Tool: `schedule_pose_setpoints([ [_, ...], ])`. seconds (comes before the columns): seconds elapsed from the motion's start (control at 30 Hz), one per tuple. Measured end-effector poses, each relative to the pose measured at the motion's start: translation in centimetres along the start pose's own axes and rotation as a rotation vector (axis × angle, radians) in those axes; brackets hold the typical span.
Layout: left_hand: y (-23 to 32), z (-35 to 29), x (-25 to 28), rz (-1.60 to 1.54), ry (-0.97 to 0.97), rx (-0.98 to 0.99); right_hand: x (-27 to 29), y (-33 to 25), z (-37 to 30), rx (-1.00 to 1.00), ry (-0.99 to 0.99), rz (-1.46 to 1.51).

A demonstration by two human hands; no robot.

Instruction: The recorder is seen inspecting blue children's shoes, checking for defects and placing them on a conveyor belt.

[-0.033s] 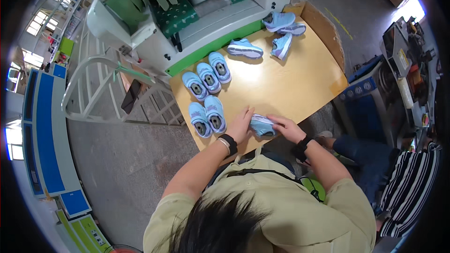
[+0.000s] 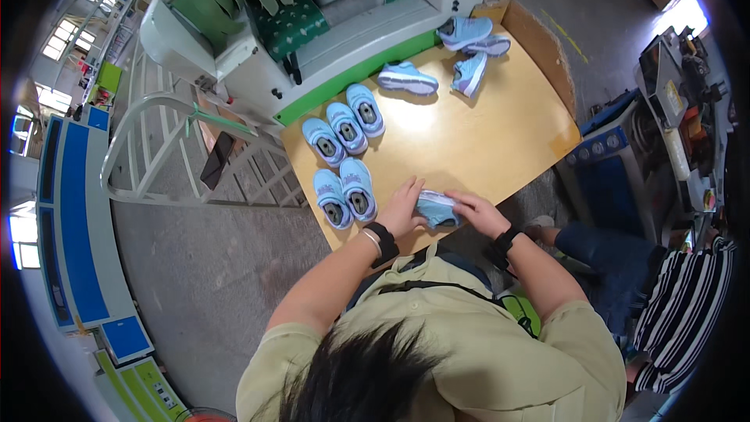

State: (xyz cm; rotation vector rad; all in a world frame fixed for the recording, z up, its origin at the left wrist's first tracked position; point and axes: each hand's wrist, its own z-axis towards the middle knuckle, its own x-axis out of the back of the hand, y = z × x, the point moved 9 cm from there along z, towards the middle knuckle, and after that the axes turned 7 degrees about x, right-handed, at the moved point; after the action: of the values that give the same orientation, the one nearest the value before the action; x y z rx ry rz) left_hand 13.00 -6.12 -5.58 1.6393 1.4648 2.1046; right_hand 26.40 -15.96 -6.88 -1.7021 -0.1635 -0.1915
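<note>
A light blue shoe [image 2: 439, 209] lies tipped on its side at the near edge of the wooden table [image 2: 484, 148]. My left hand [image 2: 403, 209] grips one end of it, and my right hand [image 2: 478, 213] closes on the other end. Its pale sole faces away from me, while the dark opening is turned toward my body. Just left of my left hand stand two matching shoes [image 2: 358, 187], side by side. Beyond them sits a row of three more [image 2: 347, 126], with dark inserts showing in their openings.
Several loose blue shoes [image 2: 408, 79] lie along the table's far side. A white machine with a green patterned belt [image 2: 291, 31] adjoins that side, and a cardboard sheet [image 2: 547, 51] borders the right. A white metal rack [image 2: 148, 148] stands left. Someone in a striped top [image 2: 683, 312] is at right.
Almost nothing differs. Both hands stay on the same shoe, and the view has shifted only slightly.
</note>
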Motion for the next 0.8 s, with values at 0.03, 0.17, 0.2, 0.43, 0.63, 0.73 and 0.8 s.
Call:
schedule_pose_setpoints([
  [0.03,-0.8,0.5,-0.3,-0.054,-0.011,-0.009,-0.2,1.6,0.1,-0.036,0.027,0.038],
  [0.17,-3.0,2.0,-2.2,-0.24,-0.166,0.185,-0.1,3.9,1.4,-0.072,0.132,-0.062],
  [0.2,-4.0,1.9,-3.0,-0.291,-0.229,0.332,0.0,3.4,2.0,-0.019,0.17,-0.109],
  [0.43,-3.5,1.6,-3.9,-0.081,-0.052,0.287,-0.9,2.4,2.8,0.001,0.307,-0.438],
  [0.63,-4.6,2.1,-4.5,-0.127,-0.182,0.268,-0.7,3.5,3.4,-0.069,0.209,-0.434],
  [0.73,-6.2,0.6,-5.2,-0.998,-0.329,0.49,-0.9,4.2,3.8,-0.187,0.082,-0.296],
  [0.8,-7.8,-0.4,-4.4,-0.884,-0.313,0.569,-1.3,3.2,4.1,-0.152,0.037,-0.24],
])
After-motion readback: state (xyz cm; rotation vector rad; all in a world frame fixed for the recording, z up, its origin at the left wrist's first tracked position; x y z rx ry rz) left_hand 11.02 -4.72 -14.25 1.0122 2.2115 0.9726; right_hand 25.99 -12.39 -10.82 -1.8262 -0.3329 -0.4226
